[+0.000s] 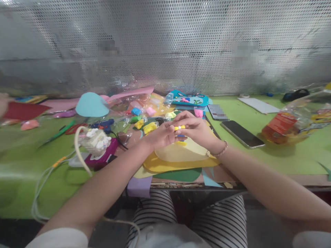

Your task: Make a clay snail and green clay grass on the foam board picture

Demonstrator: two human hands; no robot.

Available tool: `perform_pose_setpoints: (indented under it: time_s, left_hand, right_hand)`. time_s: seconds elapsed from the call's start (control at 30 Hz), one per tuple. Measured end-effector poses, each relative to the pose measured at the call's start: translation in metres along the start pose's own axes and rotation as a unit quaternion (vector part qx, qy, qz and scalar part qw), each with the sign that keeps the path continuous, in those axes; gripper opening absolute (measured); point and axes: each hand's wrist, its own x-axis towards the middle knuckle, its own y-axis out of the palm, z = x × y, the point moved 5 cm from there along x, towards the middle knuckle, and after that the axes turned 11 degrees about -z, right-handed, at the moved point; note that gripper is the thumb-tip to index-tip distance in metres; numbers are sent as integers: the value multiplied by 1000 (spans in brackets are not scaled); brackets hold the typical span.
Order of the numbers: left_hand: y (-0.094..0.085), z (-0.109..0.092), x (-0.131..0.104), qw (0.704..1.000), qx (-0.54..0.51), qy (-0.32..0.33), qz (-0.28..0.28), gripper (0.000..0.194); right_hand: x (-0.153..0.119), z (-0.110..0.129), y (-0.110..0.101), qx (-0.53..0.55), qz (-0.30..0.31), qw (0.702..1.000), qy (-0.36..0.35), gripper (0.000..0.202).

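Observation:
My left hand [162, 134] and my right hand [194, 130] meet over the middle of the table. Between their fingertips is a small yellow clay piece [180, 127] with a white spot in its middle, pinched from both sides. Below the hands lies a cream paper shape [178, 154] on a larger yellow sheet [157, 166]. A bit of blue and yellow shows on the cream shape, partly covered by my fingers. Just beyond my left hand are yellow clay lumps [150, 128], with a blue lump [136, 111] and a pink lump [150, 111] near clear wrappers.
A phone [242, 133] and a plastic food bag [281, 127] lie at right. At left are a power bank [103, 156] with cables, green scissors [60, 132] and a light-blue paper shape [91, 105]. Another person's hand [3, 105] holds red paper [24, 111]. A perforated metal panel [165, 44] stands behind.

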Motion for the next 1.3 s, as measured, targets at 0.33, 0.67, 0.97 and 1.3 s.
perform_pose_setpoints:
  time_s: [0.33,0.67,0.97,1.3]
  left_hand:
    - [-1,-2,0,1000,-4,8,-22,59]
    - [0,-4,-1,1000,-12,2,-25,52]
    - [2,-5,0,1000,4,17,-22,57]
    - [3,-4,-1,1000,-18,17,1,49]
  right_hand:
    - [0,6,0,11,-11,1000,-17,15]
    - [0,9,1,-24,-17,998,-58,9]
    - [0,8,1,-53,-9,996,-68,15]
    - [-4,17,2,-82,-35,988,-123,10]
